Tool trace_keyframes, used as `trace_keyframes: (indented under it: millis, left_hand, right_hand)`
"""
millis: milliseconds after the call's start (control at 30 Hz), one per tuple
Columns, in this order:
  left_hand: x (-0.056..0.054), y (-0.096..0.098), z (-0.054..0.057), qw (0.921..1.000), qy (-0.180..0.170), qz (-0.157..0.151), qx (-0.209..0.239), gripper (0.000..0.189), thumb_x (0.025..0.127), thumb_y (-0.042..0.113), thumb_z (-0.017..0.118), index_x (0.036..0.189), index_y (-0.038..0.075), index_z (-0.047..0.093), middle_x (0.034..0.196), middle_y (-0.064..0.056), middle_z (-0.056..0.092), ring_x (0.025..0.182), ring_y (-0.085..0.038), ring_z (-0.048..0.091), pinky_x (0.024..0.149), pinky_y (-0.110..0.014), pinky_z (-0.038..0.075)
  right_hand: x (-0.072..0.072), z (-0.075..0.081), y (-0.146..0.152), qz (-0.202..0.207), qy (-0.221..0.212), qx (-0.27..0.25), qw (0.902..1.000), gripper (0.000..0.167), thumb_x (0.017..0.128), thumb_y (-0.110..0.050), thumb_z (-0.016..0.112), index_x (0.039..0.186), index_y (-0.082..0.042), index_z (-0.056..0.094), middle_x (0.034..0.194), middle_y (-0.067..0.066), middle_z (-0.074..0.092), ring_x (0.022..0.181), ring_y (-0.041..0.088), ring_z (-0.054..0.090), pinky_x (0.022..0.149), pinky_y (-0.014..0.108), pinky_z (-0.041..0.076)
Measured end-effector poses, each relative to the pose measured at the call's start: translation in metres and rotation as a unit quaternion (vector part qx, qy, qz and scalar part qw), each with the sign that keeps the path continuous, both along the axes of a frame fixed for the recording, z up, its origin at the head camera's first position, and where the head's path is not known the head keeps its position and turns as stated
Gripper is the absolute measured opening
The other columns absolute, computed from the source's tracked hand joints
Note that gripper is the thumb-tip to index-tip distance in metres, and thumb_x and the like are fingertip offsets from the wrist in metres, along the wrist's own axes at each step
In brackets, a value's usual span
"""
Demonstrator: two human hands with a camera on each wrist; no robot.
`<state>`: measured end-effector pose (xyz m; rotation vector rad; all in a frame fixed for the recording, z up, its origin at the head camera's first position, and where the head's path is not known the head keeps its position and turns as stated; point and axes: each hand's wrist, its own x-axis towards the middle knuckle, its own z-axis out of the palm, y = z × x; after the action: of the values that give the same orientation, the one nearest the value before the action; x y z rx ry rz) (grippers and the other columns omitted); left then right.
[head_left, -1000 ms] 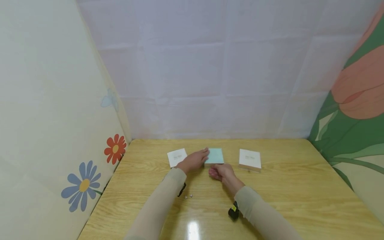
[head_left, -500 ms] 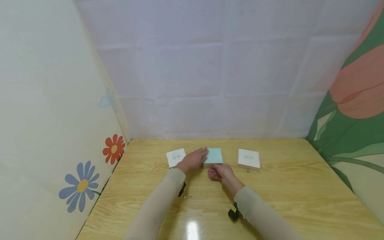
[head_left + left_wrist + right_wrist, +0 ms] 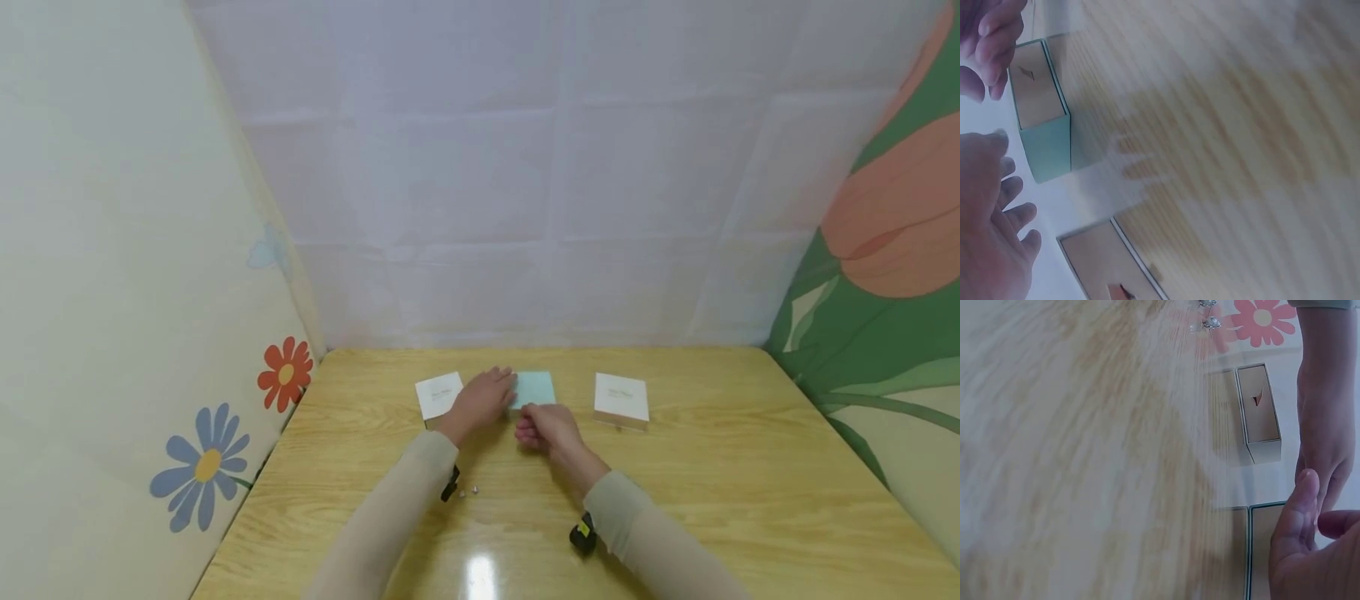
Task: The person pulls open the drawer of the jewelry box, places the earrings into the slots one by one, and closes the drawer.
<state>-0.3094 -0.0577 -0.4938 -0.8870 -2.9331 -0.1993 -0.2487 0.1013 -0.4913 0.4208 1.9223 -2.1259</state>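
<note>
A mint-green drawer box [image 3: 535, 386] with a beige front [image 3: 1036, 84] and small pull tab [image 3: 1027, 73] sits between my hands. My left hand [image 3: 482, 402], fingers extended and slightly spread, is at the box's left side. My right hand [image 3: 550, 429] is just in front of the box with fingers loosely curled; in the left wrist view, the tab shows free of its fingers. Through the right wrist view, the right thumb [image 3: 1300, 509] overlaps the box front. A white drawer box [image 3: 438, 394] lies left of my left hand, partly hidden by it.
Another white box [image 3: 621, 398] stands to the right on the wooden table [image 3: 712, 483]. Two small shiny pieces [image 3: 1211, 323] lie nearer the front, between the forearms. A white cloth wall [image 3: 450, 192] rises behind the table, with flower-printed panels at both sides.
My right hand has risen slightly from the mint box's front edge and shifted a little left. The left hand has moved slightly left. The boxes keep their places.
</note>
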Motion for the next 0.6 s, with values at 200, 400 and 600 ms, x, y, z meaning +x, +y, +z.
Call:
trace_keyframes:
  millis: [200, 400, 600]
  left_hand:
    - [0.005, -0.014, -0.001, 1.0000, -0.003, 0.002, 0.008, 0.055, 0.110, 0.037, 0.038, 0.155, 0.005, 0.040, 0.161, -0.012, 0.037, 0.150, -0.032, 0.031, 0.125, -0.046, 0.025]
    - [0.011, -0.030, -0.001, 0.9999, -0.009, -0.002, 0.014, 0.056, 0.110, 0.039, 0.037, 0.157, 0.008, 0.038, 0.163, -0.010, 0.035, 0.152, -0.032, 0.028, 0.125, -0.046, 0.024]
    - [0.019, -0.043, -0.001, 0.9996, -0.006, 0.009, 0.025, 0.055, 0.109, 0.038, 0.043, 0.155, 0.008, 0.040, 0.161, -0.010, 0.037, 0.151, -0.031, 0.030, 0.125, -0.046, 0.024]
  right_hand:
    - [0.001, -0.002, -0.004, 0.058, 0.028, -0.013, 0.9978, 0.030, 0.098, -0.004, 0.056, 0.119, 0.017, 0.060, 0.088, 0.019, 0.073, 0.065, 0.016, 0.071, 0.067, 0.032, 0.064]
    - [-0.001, -0.005, -0.007, 0.095, 0.034, -0.006, 0.9948, 0.032, 0.100, -0.006, 0.055, 0.122, 0.017, 0.059, 0.094, 0.020, 0.073, 0.069, 0.017, 0.072, 0.070, 0.032, 0.064]
    - [0.000, -0.008, -0.011, 0.138, 0.048, 0.007, 0.9893, 0.037, 0.101, -0.011, 0.056, 0.127, 0.015, 0.057, 0.112, 0.031, 0.069, 0.079, 0.022, 0.075, 0.076, 0.034, 0.064]
